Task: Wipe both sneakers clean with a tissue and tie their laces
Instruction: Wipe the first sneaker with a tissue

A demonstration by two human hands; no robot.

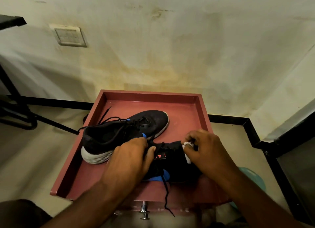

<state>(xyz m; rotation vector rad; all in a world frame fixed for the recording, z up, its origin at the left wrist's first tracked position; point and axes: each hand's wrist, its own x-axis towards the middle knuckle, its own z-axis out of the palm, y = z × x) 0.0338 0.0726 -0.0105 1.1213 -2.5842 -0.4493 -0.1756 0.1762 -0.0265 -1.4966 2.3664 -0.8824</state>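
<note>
- Head view: a red tray point(202, 108) fills the middle of the frame, and both black sneakers sit in it.
- The far sneaker point(122, 134) lies at centre left, toe toward the wall, white sole showing at the heel; its laces hang loose, one end trailing to the tray's upper left.
- The near sneaker point(173, 164) sits at lower centre, partly hidden under both hands; a red tongue label and blue lining show.
- The left hand point(129, 161) is curled over the shoe's left side, thumb and fingertips pinched on a lace near the tongue.
- The right hand point(208, 152) is closed at the shoe's right side, pinching a lace along with a scrap of white tissue point(187, 152) tucked in its fingers.
- One lace point(166, 192) dangles from the near sneaker over the tray's front edge.
- Judging by this, the lace-tying on the near shoe is under way; no knot is visible yet.
- To do it well, I'd say draw both ends evenly taut before crossing them, keep the shoe pressed flat on the tray, and put the tissue down first so it isn't caught in the knot.
- The dangling end looks like it needs gathering up too; whether it is the one the right hand grips, I cannot tell.
</note>
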